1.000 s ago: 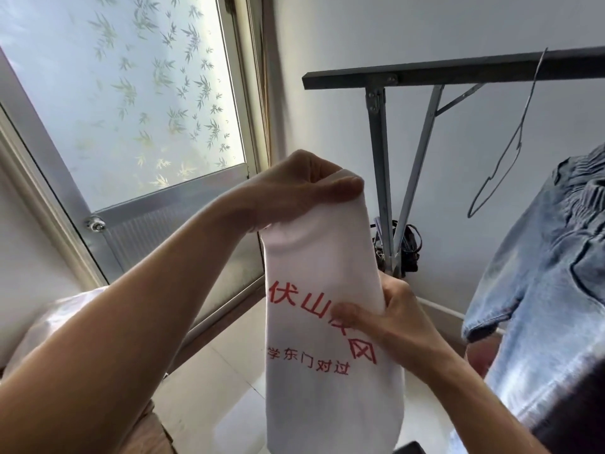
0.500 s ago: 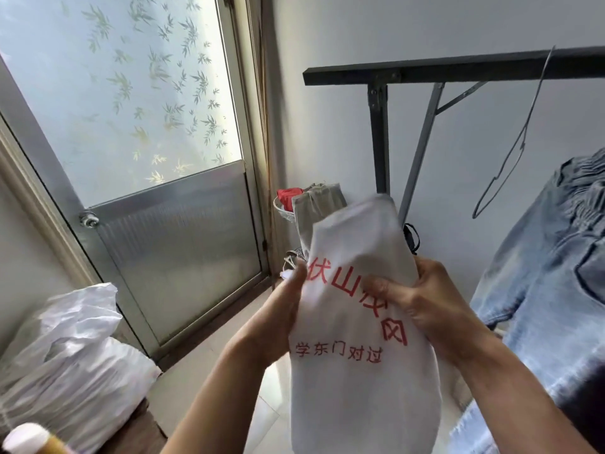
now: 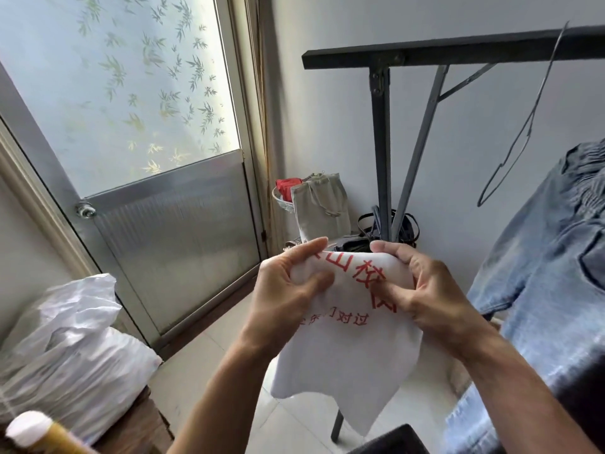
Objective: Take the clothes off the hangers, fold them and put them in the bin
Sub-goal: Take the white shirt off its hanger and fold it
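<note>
A white shirt with red printed characters [image 3: 353,348] hangs folded in front of me at chest height. My left hand [image 3: 288,290] pinches its top left edge, thumb in front and fingers behind. My right hand [image 3: 422,290] grips its top right edge the same way. An empty wire hanger [image 3: 520,126] hangs from the dark rack bar [image 3: 458,50] at the upper right. Light blue denim clothing [image 3: 553,273] hangs at the right edge. No bin is clearly in view.
A frosted glass door with a metal lower panel [image 3: 170,231] stands at the left. White plastic bags [image 3: 65,348] lie on a wooden surface at the lower left beside a capped bottle [image 3: 36,430]. A beige bag [image 3: 320,208] and a basket sit in the corner.
Both hands have come down with the white shirt. My left hand dropped from the raised top end to the top left edge; the shirt now hangs shorter, folded over.
</note>
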The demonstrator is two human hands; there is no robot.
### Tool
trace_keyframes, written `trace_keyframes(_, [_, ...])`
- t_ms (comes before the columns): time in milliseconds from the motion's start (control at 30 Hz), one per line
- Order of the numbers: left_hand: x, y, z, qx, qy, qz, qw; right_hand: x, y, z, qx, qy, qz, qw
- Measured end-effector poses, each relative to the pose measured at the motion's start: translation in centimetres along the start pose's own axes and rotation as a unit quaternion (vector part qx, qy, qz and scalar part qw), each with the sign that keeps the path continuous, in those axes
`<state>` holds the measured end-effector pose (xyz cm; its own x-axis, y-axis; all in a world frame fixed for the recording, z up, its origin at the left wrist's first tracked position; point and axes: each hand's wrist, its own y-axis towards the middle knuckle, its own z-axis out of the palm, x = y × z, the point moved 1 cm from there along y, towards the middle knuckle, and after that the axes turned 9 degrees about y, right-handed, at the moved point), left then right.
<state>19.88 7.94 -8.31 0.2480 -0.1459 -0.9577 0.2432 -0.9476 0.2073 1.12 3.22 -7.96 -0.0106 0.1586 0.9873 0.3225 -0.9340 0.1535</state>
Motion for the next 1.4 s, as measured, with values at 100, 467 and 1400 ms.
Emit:
trace_keyframes(100, [-1.1,0.2,-1.0,-0.006,0.243,0.075,0.967,0.6,0.3,0.0,-0.009,-0.107,-0.062,0.992])
trace_keyframes(467, [-2.1,2.3,-3.8,0.093,-0.050,0.038,0.994,2.7,0.9,-0.6,0.024,0.091,-0.017,0.995])
trace_keyframes(1400, [0.9,1.2,-2.1,0.094,-0.102,0.048,0.989,-0.3,0.5,-1.0,-0.079,0.263,0.106,0.956])
